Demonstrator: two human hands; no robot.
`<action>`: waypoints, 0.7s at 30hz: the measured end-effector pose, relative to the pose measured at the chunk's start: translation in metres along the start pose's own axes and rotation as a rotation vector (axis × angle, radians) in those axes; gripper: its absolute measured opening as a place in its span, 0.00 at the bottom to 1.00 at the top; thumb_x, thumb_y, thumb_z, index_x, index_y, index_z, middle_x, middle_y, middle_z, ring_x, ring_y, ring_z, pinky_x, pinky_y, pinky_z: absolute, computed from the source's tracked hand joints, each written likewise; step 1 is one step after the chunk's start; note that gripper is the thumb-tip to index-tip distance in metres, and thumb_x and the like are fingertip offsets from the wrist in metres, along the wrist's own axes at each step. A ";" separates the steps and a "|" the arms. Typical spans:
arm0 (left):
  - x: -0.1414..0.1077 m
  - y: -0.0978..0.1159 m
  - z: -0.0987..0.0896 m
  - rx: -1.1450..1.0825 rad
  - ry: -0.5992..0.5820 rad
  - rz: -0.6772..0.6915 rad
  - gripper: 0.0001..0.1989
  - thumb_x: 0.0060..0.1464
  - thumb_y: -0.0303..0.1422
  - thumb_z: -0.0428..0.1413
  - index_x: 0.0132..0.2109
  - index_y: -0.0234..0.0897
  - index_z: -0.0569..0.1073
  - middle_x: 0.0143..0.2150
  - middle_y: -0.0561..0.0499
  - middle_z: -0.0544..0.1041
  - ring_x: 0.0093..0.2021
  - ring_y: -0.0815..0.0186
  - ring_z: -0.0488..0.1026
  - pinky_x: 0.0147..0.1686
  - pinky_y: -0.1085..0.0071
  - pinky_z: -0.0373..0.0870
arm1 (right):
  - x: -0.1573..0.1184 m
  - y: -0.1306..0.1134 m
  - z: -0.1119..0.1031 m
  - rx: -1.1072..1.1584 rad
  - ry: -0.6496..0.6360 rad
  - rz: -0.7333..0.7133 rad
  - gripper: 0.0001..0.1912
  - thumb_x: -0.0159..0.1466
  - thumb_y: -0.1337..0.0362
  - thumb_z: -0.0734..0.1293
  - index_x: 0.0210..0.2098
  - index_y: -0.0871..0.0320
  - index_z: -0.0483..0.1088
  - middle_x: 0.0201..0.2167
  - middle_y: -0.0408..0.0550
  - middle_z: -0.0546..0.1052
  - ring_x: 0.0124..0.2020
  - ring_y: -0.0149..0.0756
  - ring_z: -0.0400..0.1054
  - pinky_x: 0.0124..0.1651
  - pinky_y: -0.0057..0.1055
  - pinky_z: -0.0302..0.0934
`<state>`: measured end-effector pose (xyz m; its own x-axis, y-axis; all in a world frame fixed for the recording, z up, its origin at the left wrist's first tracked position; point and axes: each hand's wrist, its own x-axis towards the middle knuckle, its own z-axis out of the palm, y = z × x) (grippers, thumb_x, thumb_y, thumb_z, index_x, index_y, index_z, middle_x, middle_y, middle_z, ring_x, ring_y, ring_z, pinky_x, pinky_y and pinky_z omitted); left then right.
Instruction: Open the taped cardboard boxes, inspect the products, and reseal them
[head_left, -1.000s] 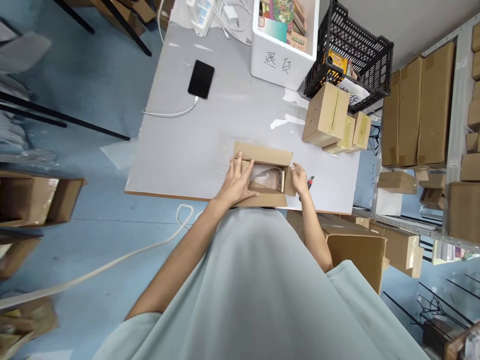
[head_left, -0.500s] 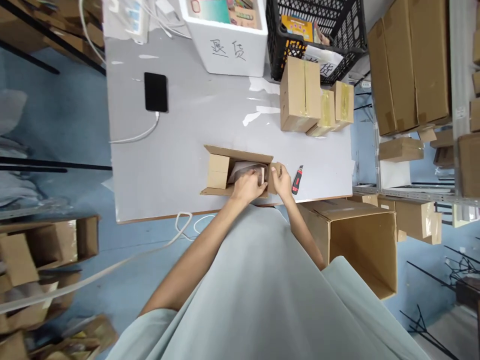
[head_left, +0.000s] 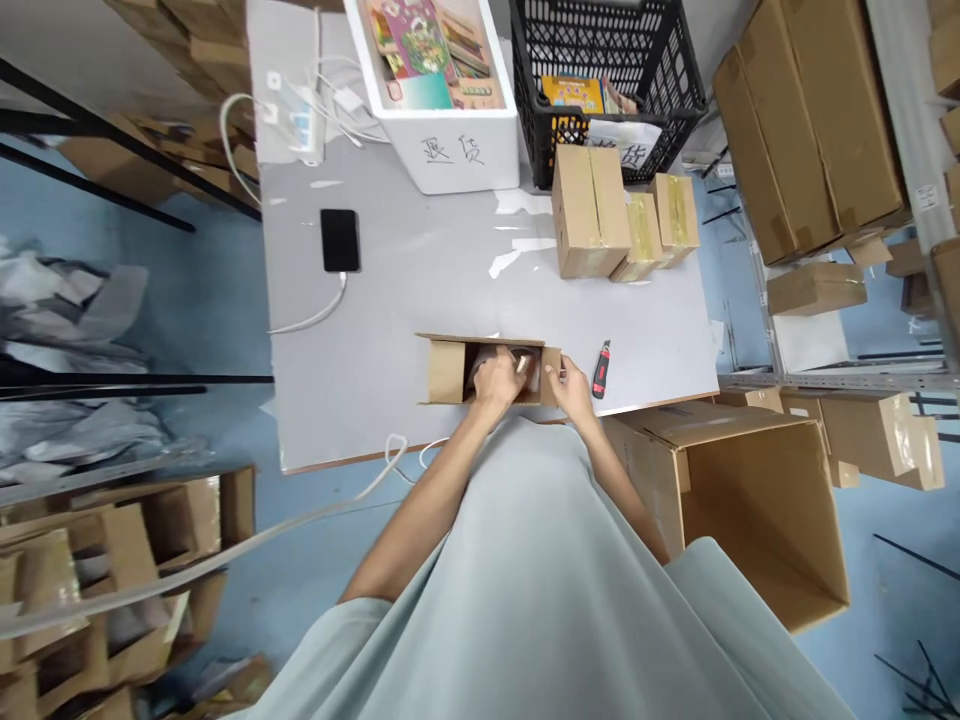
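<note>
A small open cardboard box (head_left: 448, 372) lies near the table's front edge, flaps folded out. My left hand (head_left: 499, 380) reaches into it, fingers curled down against a clear-wrapped item (head_left: 532, 372) whose kind I cannot make out; the fingertips are partly hidden. At the box's right end, my right hand (head_left: 571, 388) pinches the short flap (head_left: 551, 362) between thumb and fingers. A red and black utility knife (head_left: 601, 370) lies on the table just right of that hand.
Three taped cartons (head_left: 592, 215) stand at the back right, before a black crate (head_left: 607, 100). A white foam bin (head_left: 472, 150) holds books. A phone (head_left: 340, 240) with its cable lies at left. A large open carton (head_left: 765, 500) stands right of my body.
The view has shifted, so the table appears lower and farther right. My left hand has moved slightly deeper over the box opening; my right hand stays at the flap.
</note>
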<state>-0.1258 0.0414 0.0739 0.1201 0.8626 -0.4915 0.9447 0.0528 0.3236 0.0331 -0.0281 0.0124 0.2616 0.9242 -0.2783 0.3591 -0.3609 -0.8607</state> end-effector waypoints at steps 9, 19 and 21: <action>-0.091 -0.048 -0.079 -0.257 0.609 0.409 0.10 0.73 0.36 0.60 0.50 0.48 0.87 0.47 0.50 0.90 0.46 0.55 0.87 0.47 0.58 0.83 | -0.022 -0.061 -0.019 0.263 0.221 -0.082 0.25 0.74 0.39 0.67 0.48 0.53 0.83 0.53 0.62 0.88 0.54 0.53 0.84 0.63 0.54 0.79; -0.090 -0.044 -0.081 -0.668 0.796 0.515 0.17 0.69 0.43 0.64 0.61 0.47 0.84 0.69 0.40 0.83 0.70 0.43 0.79 0.67 0.42 0.80 | -0.016 -0.154 -0.015 0.599 -0.042 -0.183 0.18 0.60 0.48 0.82 0.45 0.51 0.85 0.37 0.50 0.89 0.40 0.45 0.85 0.46 0.39 0.81; -0.084 -0.049 -0.090 -0.990 0.692 0.337 0.25 0.66 0.52 0.65 0.61 0.41 0.84 0.65 0.36 0.85 0.62 0.43 0.84 0.62 0.44 0.83 | -0.017 -0.158 -0.016 0.601 -0.048 -0.207 0.22 0.62 0.46 0.81 0.47 0.53 0.86 0.38 0.51 0.89 0.40 0.44 0.85 0.44 0.37 0.80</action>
<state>-0.2098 0.0113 0.1722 -0.1573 0.9739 0.1638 0.2277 -0.1256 0.9656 -0.0140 0.0112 0.1603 0.1956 0.9768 -0.0869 -0.1706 -0.0534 -0.9839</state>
